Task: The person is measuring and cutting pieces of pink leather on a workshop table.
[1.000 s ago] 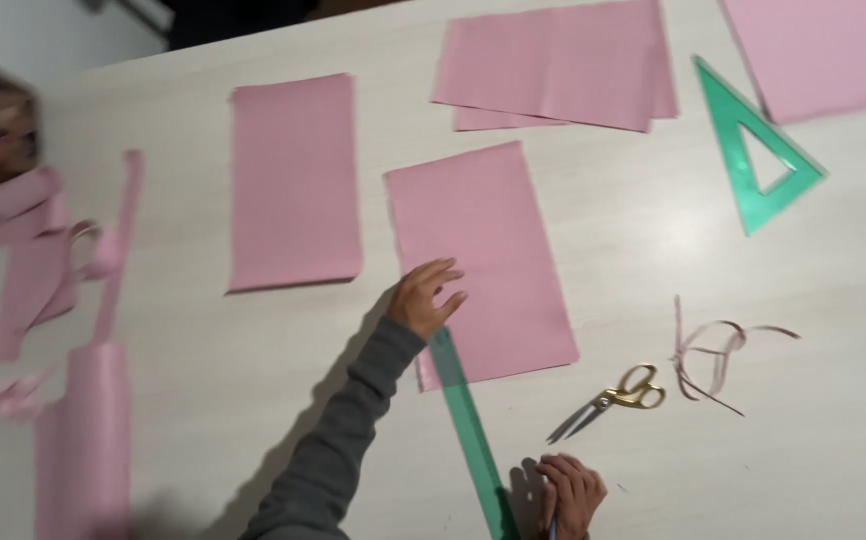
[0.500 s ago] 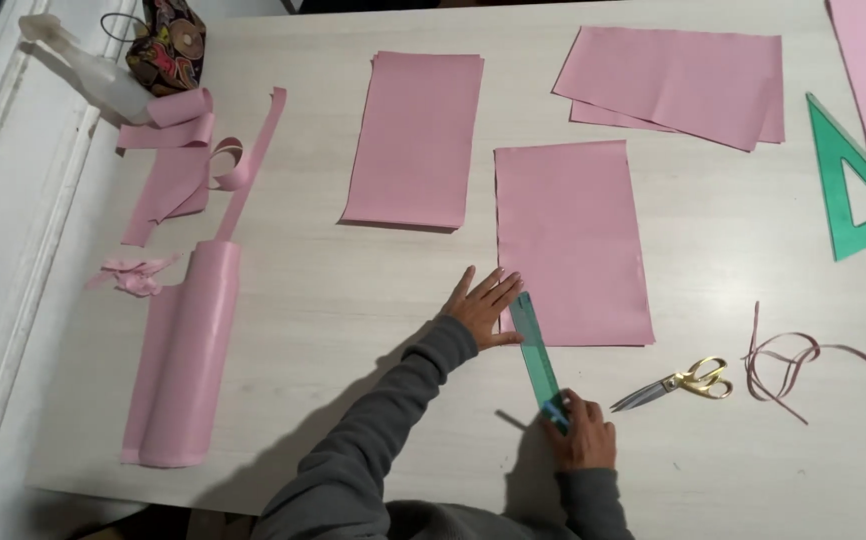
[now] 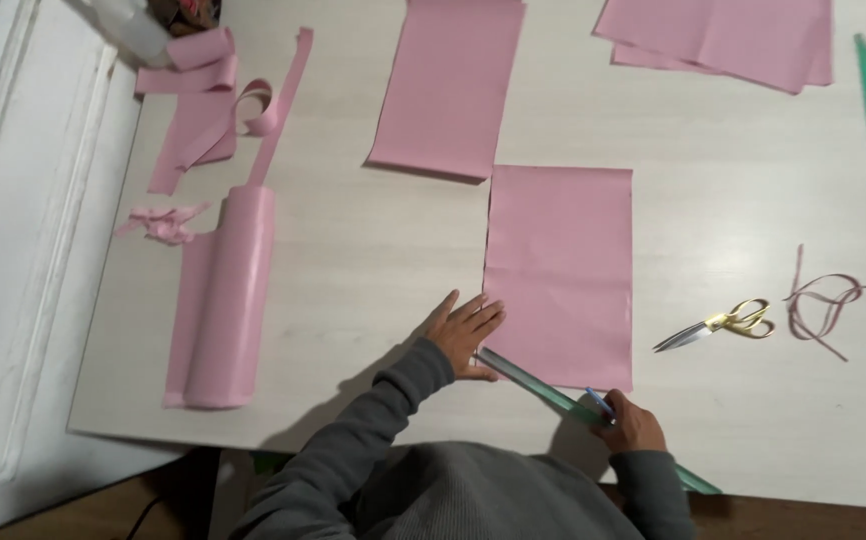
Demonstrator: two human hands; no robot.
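Head view showed left hand [image 3: 468, 335] flat, fingers spread, pinning thin, limp pink sheet [image 3: 560, 272] at lower-left corner; right hand [image 3: 631, 424] clenched around pen and stiff green ruler [image 3: 543, 385].

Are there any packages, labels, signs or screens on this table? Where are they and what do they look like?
No labels, signs or screens show.
Patterned pouch or container: top left edge of the table, dark with reddish pattern, mostly cut off.
Clear plastic item: beside it at the top left corner, see-through, possibly a bag or bottle; too cropped to tell.
Everything else is loose material: pink paper sheets, a pink roll, a green ruler, scissors.
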